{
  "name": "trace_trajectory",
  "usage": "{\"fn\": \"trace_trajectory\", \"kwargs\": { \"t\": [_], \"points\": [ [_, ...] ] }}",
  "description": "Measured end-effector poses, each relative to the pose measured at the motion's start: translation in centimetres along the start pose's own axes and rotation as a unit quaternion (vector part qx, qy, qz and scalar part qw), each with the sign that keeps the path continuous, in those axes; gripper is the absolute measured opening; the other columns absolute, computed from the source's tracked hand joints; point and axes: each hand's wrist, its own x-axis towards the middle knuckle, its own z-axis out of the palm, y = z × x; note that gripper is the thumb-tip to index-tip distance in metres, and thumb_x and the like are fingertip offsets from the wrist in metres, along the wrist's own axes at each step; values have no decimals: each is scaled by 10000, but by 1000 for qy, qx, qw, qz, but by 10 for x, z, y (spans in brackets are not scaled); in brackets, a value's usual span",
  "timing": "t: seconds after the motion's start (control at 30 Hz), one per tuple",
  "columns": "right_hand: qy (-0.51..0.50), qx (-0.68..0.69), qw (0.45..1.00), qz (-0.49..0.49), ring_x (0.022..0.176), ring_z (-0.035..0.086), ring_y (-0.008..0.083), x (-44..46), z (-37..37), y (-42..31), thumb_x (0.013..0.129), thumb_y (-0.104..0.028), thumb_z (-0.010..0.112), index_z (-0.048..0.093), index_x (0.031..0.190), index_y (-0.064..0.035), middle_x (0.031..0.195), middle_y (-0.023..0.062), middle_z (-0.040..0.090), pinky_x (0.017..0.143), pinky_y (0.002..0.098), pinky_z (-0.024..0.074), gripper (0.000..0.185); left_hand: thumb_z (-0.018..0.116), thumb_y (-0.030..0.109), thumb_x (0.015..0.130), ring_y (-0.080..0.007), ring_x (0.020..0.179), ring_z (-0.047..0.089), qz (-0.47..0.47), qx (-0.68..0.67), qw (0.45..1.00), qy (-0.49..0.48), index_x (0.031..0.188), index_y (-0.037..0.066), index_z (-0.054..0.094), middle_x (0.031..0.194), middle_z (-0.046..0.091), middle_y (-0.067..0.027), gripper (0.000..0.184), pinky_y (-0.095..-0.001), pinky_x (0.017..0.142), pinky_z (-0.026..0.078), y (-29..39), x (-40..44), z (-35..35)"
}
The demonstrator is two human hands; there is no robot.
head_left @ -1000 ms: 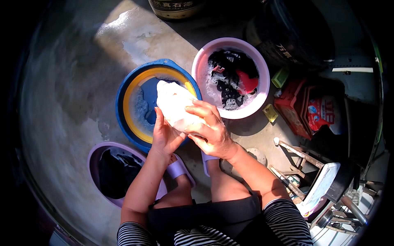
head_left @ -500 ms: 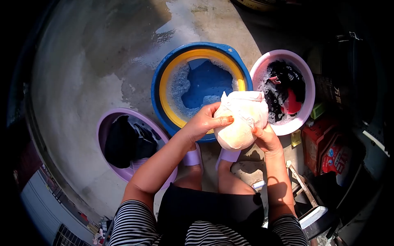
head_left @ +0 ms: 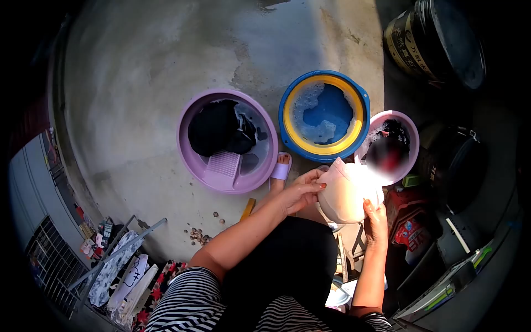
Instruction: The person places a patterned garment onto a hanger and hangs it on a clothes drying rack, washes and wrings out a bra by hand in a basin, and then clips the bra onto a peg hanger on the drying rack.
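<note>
A pale pink cloth item [head_left: 345, 193], rounded and brightly sunlit, is held between both hands. My left hand [head_left: 303, 192] pinches its left edge, the thumb on top. Around its lower right edge my right hand [head_left: 375, 217] is closed, thumb in front. Just beyond the cloth stands a blue and yellow basin [head_left: 286, 130] of sudsy water. Partly behind the cloth, a pink basin [head_left: 414, 138] holds dark and red clothes in suds. To the left, a purple basin [head_left: 185, 155] with a ribbed washboard part holds black clothing [head_left: 213, 130] in water.
Large dark buckets [head_left: 406, 44] stand at the upper right. Red containers [head_left: 406, 213] and a green soap bar [head_left: 411, 180] lie right of my hands. A purple slipper [head_left: 281, 170] is on my foot. Folded fabrics [head_left: 130, 282] and a metal frame are at the lower left.
The view has swung left, so the basins appear farther right. Both hands still hold the pale cloth, now away from the blue basin and nearer my lap, its broad face spread out.
</note>
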Motion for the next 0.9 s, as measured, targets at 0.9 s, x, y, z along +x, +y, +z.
{"fn": "trace_trajectory", "kwargs": {
  "t": [0.9],
  "points": [
    [-282,61,954,-84,1147,482,288,-261,122,-291,824,-235,622,357,1322,0,1276,151,473,967,441,402,611,510,373,921,-151,1063,542,211,136,967,45,1215,100,471,1204,509,-46,403,-299,863,436,-6,-308,216]
  ]
}}
